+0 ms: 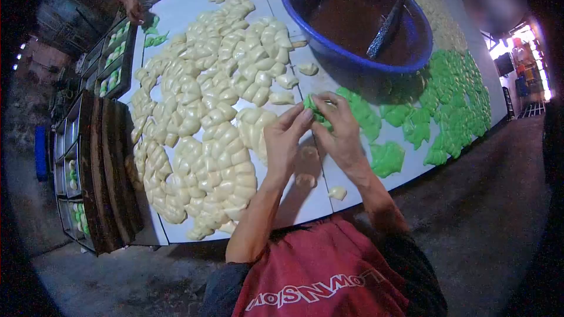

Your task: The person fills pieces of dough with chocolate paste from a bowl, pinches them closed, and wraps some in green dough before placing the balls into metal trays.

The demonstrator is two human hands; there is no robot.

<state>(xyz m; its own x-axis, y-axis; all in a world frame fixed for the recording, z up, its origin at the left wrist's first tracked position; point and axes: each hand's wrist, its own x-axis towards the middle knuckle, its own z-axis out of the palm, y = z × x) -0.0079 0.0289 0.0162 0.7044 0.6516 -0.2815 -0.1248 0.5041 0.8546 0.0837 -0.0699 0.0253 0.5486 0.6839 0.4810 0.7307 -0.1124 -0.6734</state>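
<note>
My left hand (pixel 286 139) and my right hand (pixel 341 135) meet over the white table, fingers closed in a pinch on a small piece of green dough (pixel 309 103). Part of the dough is hidden behind the fingertips. Left of my hands spreads a mass of cream-coloured dough pieces (pixel 217 88), pressed close together. Flattened green dough (pixel 449 111) covers the right side, with a separate green patch (pixel 386 159) near my right wrist. Beyond my hands stands a blue basin (pixel 329 51) of brown, crumbly-looking filling (pixel 352 20), with a long flat utensil (pixel 388 26) resting in it.
Stacked dark trays (pixel 111 170) stand at the table's left edge, several sections holding green and white pieces. Another divided tray (pixel 115 61) sits farther back. Another person's hand (pixel 131 8) is by it. A loose cream piece (pixel 337 192) lies near the front edge.
</note>
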